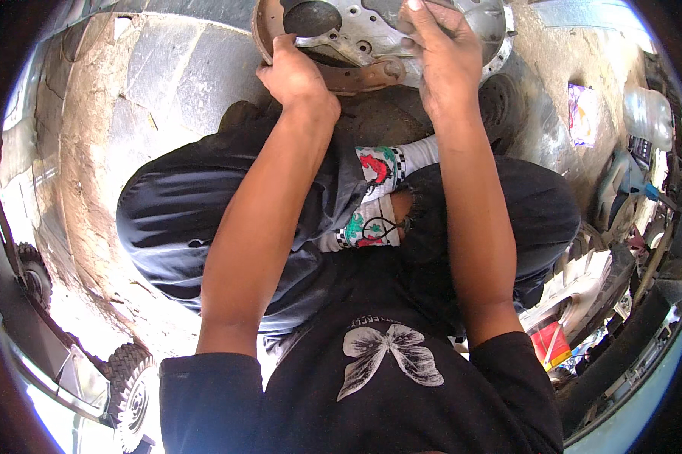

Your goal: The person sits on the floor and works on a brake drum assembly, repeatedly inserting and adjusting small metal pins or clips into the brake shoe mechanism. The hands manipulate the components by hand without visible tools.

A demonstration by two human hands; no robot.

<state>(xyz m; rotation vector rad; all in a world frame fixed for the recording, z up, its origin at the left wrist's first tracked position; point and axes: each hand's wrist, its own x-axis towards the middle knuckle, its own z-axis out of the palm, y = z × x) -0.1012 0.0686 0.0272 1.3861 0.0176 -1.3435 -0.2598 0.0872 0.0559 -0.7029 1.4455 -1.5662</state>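
Observation:
At the top of the view is a large round metal plate with bolt holes, a dark round opening and a rusty brown curved piece along its near edge. My left hand is closed on the plate's left part, fingertips partly hidden beneath the wrist and metal. My right hand grips the plate's right part, thumb pointing up over the metal. Both forearms reach up over my crossed legs in dark trousers and patterned socks.
Worn floor surrounds me. At right lie a purple packet, a clear plastic container, a grey-blue tool, a red-yellow box and assorted parts. At lower left are treaded wheels beside vehicle bodywork.

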